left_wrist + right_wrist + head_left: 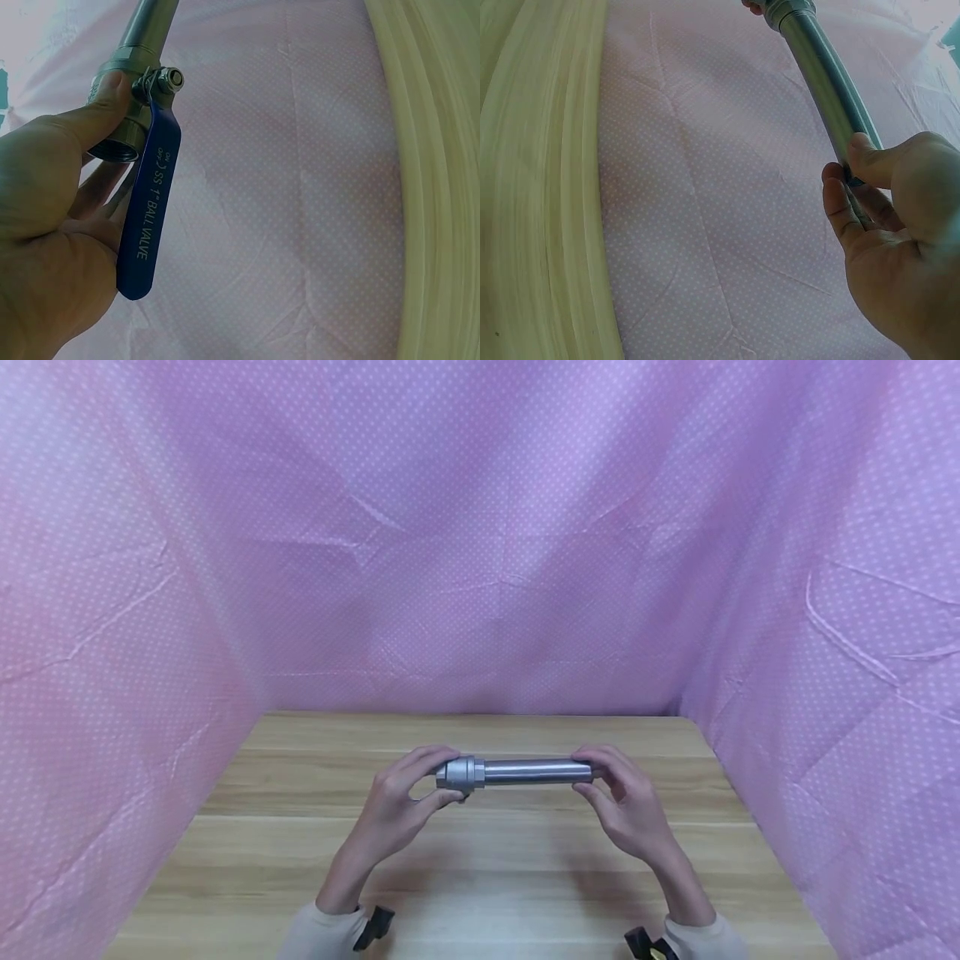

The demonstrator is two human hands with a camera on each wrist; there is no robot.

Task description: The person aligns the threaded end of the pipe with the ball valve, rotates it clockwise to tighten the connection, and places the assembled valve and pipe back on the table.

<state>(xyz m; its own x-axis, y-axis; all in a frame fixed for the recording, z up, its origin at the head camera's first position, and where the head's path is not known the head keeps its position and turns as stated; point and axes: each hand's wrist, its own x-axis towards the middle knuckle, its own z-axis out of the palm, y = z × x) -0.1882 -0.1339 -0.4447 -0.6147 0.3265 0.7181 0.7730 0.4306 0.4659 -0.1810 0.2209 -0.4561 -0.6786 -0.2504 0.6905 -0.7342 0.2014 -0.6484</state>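
Left hand on a ball valve with a blue lever

The left hand (45, 247) curls its fingers round the steel ball valve (124, 112), thumb pressed on the valve body just beside the stem nut. A blue handle (150, 217) hangs down from that nut across the fingers, lettered "SS 1" BALL VALVE". A metal pipe (150, 22) runs up and away from the valve's far end. Behind lies pink dotted cloth (285, 187), with the pale wooden table (442, 187) at the right.

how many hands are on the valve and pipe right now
2. The left hand grips the ball valve at the left end, near its blue handle. The right hand pinches the far right end of the metal pipe, above the wooden table.
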